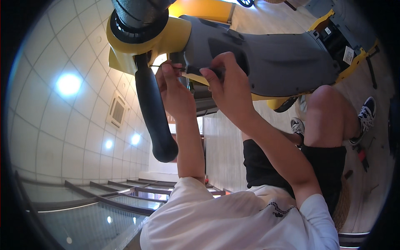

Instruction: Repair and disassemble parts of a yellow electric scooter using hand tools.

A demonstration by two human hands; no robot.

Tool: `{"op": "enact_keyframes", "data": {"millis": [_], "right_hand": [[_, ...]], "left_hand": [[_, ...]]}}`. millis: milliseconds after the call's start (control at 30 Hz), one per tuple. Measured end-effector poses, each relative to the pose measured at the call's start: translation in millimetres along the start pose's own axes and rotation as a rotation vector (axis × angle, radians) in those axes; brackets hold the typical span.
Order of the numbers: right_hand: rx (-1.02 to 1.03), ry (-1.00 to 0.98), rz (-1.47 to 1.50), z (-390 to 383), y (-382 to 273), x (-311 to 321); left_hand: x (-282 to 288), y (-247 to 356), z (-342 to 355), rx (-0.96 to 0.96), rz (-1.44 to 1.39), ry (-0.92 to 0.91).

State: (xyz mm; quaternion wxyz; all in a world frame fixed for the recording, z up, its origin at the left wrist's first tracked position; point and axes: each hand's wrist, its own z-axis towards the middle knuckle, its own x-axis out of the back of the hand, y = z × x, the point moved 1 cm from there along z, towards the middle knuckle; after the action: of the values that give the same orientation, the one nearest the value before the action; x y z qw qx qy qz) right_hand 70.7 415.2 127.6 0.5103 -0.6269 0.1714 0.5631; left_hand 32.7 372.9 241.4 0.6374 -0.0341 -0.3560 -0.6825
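My right hand (229, 89) grips a dark tool handle (194, 70) with a thin shaft pointing left toward the underside of a yellow housing (121, 54). My left hand (175, 89) has its fingertips closed around that thin shaft, beside a black curved grip (156, 121) that hangs down. A grey plastic body panel (283, 58) of a yellow machine runs right from the housing, just above my hands. A thick dark cylindrical column (137, 12) rises from the housing at the top.
An open compartment (333, 41) with wiring sits at the panel's right end. A black wheel (285, 104) shows below it. My bent knee and shoes are at the right, with red-and-black tools (362, 158) on the wooden floor (225, 146). Another yellow object (200, 10) is behind.
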Motion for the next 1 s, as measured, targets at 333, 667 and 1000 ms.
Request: {"op": "enact_keyframes", "data": {"millis": [333, 667, 1000], "right_hand": [[0.039, -0.055, -0.015, -1, -2, 10], [0.168, -0.059, -0.104, -1, 5, 12], [0.016, -0.008, -0.098, -5, 1, 8]], "left_hand": [[-6, 4, -2, 0.056, 0.016, 0.124], [-7, 2, 2, 0.014, -0.017, 0.068], [-6, 10, 1, 0.026, 0.004, 0.053]]}}
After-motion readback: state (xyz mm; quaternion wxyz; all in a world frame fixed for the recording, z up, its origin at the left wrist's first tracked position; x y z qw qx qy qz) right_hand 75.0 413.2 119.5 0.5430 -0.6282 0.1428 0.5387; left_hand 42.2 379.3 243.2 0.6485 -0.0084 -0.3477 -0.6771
